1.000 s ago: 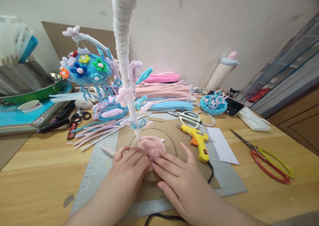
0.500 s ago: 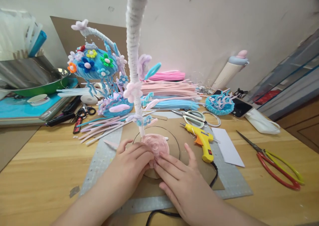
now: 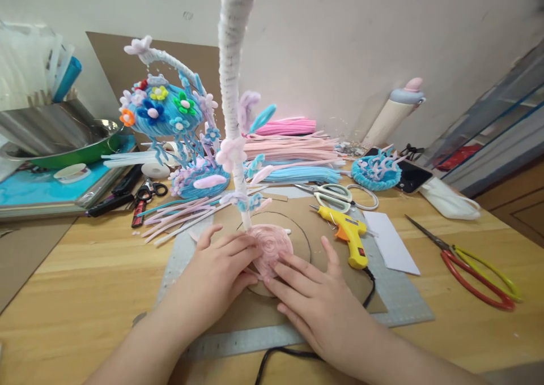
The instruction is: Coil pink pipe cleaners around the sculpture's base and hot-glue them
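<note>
A flat pink coil of pipe cleaner point(image 3: 272, 242) lies on the cardboard sheet point(image 3: 238, 317), inside a drawn circle. My left hand point(image 3: 225, 263) rests its fingertips on the coil's left edge, the little finger raised and the thumb apart below. Spread flat, my right hand point(image 3: 317, 291) presses its fingertips on the lower right edge. A white wrapped stem point(image 3: 232, 85) with pastel flowers and leaves rises from behind the coil; the join at its foot is partly hidden. To the right lies a yellow glue gun point(image 3: 351, 232) with a black cord.
Bundles of pipe cleaners point(image 3: 297, 147) lie at the back. A blue flowered lamp-like craft point(image 3: 165, 113) stands behind on the left. White-handled scissors point(image 3: 334, 195), red-and-yellow scissors point(image 3: 471, 266), a white card point(image 3: 393, 243) and a blue basket-like piece point(image 3: 376, 170) are to the right.
The view has shifted slightly, so things sit a little further right. Both hands stay on the coil; the left hand's fingers have drawn slightly left, showing more of the coil.
</note>
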A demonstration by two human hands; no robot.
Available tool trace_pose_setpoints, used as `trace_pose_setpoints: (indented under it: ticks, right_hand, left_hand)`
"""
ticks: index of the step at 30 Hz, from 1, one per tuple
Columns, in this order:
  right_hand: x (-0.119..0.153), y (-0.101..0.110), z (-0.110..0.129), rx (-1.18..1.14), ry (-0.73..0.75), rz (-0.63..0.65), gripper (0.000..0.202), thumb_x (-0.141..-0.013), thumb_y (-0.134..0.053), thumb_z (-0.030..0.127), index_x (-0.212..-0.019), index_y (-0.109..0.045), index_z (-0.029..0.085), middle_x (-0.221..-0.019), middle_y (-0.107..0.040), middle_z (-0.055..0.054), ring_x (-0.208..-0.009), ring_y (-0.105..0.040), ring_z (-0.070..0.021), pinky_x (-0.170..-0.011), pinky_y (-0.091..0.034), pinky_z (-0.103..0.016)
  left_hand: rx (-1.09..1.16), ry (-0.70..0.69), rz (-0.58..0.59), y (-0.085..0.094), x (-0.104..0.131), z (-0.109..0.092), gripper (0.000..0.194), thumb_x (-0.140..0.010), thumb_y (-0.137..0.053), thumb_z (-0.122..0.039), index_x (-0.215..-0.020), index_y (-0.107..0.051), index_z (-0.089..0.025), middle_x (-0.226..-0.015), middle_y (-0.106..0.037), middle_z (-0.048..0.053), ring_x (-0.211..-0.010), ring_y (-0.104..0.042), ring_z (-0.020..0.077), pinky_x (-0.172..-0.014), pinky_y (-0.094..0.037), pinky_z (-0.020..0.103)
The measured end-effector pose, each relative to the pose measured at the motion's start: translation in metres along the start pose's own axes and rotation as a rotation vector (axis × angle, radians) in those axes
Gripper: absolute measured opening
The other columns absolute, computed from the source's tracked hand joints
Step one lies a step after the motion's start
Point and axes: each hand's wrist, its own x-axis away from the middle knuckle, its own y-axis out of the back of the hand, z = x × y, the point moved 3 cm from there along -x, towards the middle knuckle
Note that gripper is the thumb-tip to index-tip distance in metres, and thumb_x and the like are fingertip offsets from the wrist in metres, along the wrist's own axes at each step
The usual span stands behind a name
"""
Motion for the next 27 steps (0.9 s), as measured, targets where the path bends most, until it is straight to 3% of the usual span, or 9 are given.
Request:
trace_pose_setpoints:
  ticks: [5,8,11,12,13,15,17,21,27]
  right_hand:
    - [0.001,-0.002,-0.001,-0.025,0.012,-0.059,0.034,-0.095,-0.049,0.026,-0.128,-0.053,0.026,-0.123,-0.066,-0.002,-0.124,-0.050,-0.0180,-0.108,0.022,-0.055]
    - [0.001,-0.012,0.001,-0.033,-0.030,-0.121,0.030,-0.092,-0.055,0.030,-0.122,-0.058,0.025,-0.117,-0.068,-0.001,-0.123,-0.051,-0.0186,-0.110,0.016,-0.057]
    - [0.000,-0.020,0.004,-0.002,-0.045,-0.158,0.021,-0.089,-0.060,0.026,-0.110,-0.064,0.024,-0.109,-0.070,0.000,-0.119,-0.054,-0.0192,-0.111,0.010,-0.058]
    - [0.000,-0.021,0.005,0.005,-0.046,-0.165,0.019,-0.088,-0.061,0.026,-0.107,-0.065,0.024,-0.107,-0.070,0.000,-0.118,-0.054,-0.0192,-0.111,0.009,-0.058]
    - [-0.001,-0.021,0.006,0.010,-0.046,-0.168,0.018,-0.088,-0.062,0.026,-0.106,-0.065,0.024,-0.107,-0.070,0.000,-0.117,-0.055,-0.0191,-0.111,0.009,-0.059]
    - [-0.001,-0.020,0.007,0.014,-0.044,-0.167,0.019,-0.088,-0.062,0.026,-0.106,-0.065,0.024,-0.107,-0.071,0.000,-0.117,-0.055,-0.0191,-0.111,0.011,-0.059]
    - [0.000,-0.018,0.008,0.019,-0.040,-0.165,0.021,-0.088,-0.061,0.026,-0.109,-0.063,0.024,-0.109,-0.071,0.000,-0.118,-0.054,-0.0189,-0.110,0.012,-0.058]
    - [0.004,-0.015,0.001,0.036,-0.049,-0.143,0.025,-0.091,-0.056,0.019,-0.115,-0.061,0.025,-0.117,-0.069,-0.002,-0.124,-0.050,-0.0190,-0.109,0.013,-0.059]
    - [0.007,-0.006,-0.016,0.108,-0.155,-0.135,0.033,-0.085,-0.053,0.008,-0.110,-0.064,0.027,-0.130,-0.061,-0.003,-0.129,-0.045,-0.0219,-0.109,0.006,-0.062]
  left_hand:
    - [-0.011,-0.024,0.003,0.004,0.002,-0.005,0.035,-0.080,-0.067,-0.022,-0.114,-0.059,-0.030,-0.115,-0.067,-0.001,-0.114,-0.055,0.0205,-0.108,-0.012,0.044]
    - [0.027,0.009,-0.023,0.004,0.001,-0.005,0.017,-0.083,-0.060,-0.023,-0.100,-0.062,-0.027,-0.107,-0.067,-0.001,-0.107,-0.057,0.0210,-0.104,-0.023,0.046]
    - [0.133,0.242,-0.218,0.003,0.001,0.012,0.014,-0.083,-0.049,-0.020,-0.094,-0.058,-0.021,-0.097,-0.065,0.004,-0.095,-0.059,0.0215,-0.089,-0.040,0.041]
    - [0.182,0.368,-0.323,0.003,0.001,0.021,0.020,-0.082,-0.047,-0.018,-0.100,-0.056,-0.020,-0.098,-0.064,0.005,-0.094,-0.059,0.0219,-0.086,-0.043,0.040]
    - [0.190,0.394,-0.336,0.000,0.000,0.026,0.031,-0.080,-0.046,-0.015,-0.111,-0.052,-0.018,-0.105,-0.063,0.007,-0.099,-0.058,0.0227,-0.087,-0.044,0.041]
    - [0.201,0.378,-0.315,-0.005,-0.005,0.033,0.048,-0.079,-0.045,-0.011,-0.126,-0.045,-0.018,-0.120,-0.060,0.009,-0.110,-0.055,0.0234,-0.094,-0.041,0.043]
    - [0.199,0.315,-0.259,-0.008,-0.010,0.034,0.051,-0.079,-0.045,-0.010,-0.129,-0.046,-0.022,-0.126,-0.059,0.006,-0.116,-0.052,0.0229,-0.102,-0.034,0.044]
    - [0.202,0.248,-0.191,-0.009,-0.017,0.029,0.039,-0.082,-0.046,-0.011,-0.116,-0.059,-0.026,-0.112,-0.068,0.000,-0.105,-0.059,0.0205,-0.102,-0.035,0.041]
    - [0.172,0.332,-0.220,0.001,-0.013,0.029,0.017,-0.085,-0.051,-0.024,-0.091,-0.066,-0.023,-0.093,-0.072,0.002,-0.093,-0.062,0.0233,-0.089,-0.043,0.039]
